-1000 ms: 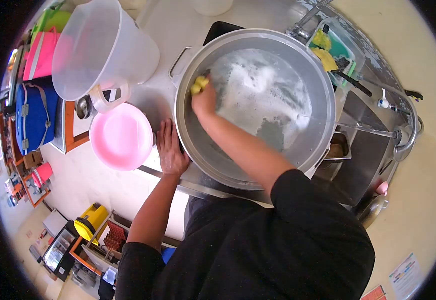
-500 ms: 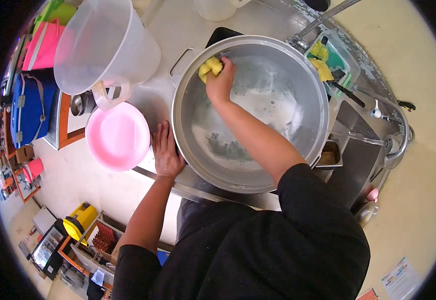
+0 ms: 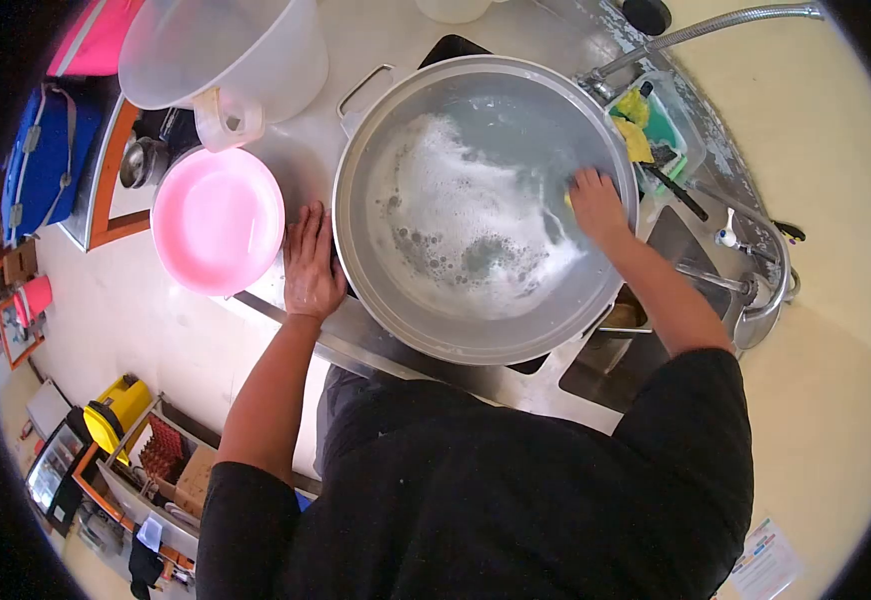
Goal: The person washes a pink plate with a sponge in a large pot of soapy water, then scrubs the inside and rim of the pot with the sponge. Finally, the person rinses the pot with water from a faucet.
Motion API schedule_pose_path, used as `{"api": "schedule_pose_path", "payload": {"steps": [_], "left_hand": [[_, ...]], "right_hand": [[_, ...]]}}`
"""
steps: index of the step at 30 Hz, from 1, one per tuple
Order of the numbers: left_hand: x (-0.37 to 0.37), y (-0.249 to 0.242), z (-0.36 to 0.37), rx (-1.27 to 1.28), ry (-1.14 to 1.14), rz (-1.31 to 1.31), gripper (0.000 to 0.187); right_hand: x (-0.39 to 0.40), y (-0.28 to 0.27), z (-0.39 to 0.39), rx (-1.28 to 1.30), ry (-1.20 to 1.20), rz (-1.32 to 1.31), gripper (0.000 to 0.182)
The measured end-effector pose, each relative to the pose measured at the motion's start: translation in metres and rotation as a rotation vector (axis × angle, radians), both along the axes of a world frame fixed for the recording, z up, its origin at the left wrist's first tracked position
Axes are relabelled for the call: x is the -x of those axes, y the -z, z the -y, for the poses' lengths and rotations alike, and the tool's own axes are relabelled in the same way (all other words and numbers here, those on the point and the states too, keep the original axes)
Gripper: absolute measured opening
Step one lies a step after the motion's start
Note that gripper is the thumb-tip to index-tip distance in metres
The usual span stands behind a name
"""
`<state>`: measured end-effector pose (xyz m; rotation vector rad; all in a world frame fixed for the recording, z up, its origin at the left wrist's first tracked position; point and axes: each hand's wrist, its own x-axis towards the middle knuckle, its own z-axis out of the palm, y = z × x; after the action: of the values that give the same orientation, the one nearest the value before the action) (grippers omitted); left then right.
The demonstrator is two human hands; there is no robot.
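A large round metal pot on the counter holds cloudy water with white foam. My right hand is inside it against the right wall, fingers bent around a yellow sponge, of which only a small edge shows. Outside the pot, at its left, my left hand rests on the metal counter edge with its fingers stretched out. Just left of that hand lies a pink basin.
A clear plastic pitcher stands behind the basin. Right of the pot are a tub with yellow cloths, a sink with a running faucet and a metal hose. A blue cooler is at far left.
My right hand has moved with the sponge from the pot's upper left wall to its right wall. The foam has spread and swirled. My left hand remains beside the pot.
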<state>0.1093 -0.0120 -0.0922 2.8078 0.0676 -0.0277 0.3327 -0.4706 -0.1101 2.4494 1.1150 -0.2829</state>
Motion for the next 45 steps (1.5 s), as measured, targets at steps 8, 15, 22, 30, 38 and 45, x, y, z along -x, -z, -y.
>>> {"api": "schedule_pose_path", "payload": {"steps": [8,15,22,30,38,45], "left_hand": [[0.0,-0.003,0.001,-0.002,0.005,0.017,0.077],[-0.001,-0.002,0.002,0.0,0.008,0.028,0.078],[0.001,-0.005,0.002,0.016,-0.012,-0.005,0.078],[0.0,-0.003,-0.001,0.001,0.008,0.033,0.077],[0.0,-0.008,0.004,0.035,0.002,0.038,0.077],[-0.001,-0.002,0.002,-0.001,0.005,0.031,0.077]], "right_hand": [[0.071,-0.02,0.021,0.132,0.063,-0.066,0.022],[-0.083,0.008,-0.068,-0.391,-0.233,0.285,0.019],[-0.088,0.011,-0.06,-0.216,-0.351,0.267,0.015],[0.108,0.023,0.029,0.108,0.293,-0.287,0.022],[0.176,-0.026,-0.157,-0.445,0.549,-1.327,0.036],[0.13,0.059,-0.29,-1.234,0.883,-0.936,0.047]]}}
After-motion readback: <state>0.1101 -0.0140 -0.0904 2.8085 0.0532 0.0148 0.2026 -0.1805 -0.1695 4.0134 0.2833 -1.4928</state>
